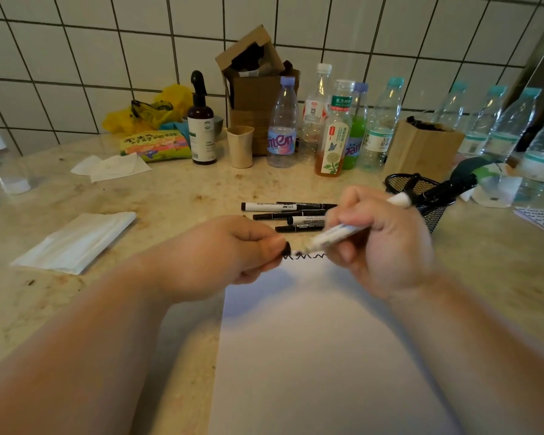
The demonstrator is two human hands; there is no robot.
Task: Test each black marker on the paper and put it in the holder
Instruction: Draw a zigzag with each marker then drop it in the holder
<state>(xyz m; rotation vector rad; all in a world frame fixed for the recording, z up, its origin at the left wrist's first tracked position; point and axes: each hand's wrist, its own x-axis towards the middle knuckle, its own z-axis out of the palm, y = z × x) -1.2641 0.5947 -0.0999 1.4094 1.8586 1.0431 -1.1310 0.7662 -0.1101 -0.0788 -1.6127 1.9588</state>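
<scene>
1. Your right hand (379,237) grips the white-barrelled marker (352,229) above the paper (311,340); your left hand (233,255) pinches its black cap (287,246).
2. Miss while recapping and the tip inks your fingers.
3. The mesh holder (421,196) is crowded; a careless drop could tip it.

Both forearms reach fwd, hands close together: left hand (220,255) fingers pinched, right hand (380,237) fingers curled.
</scene>
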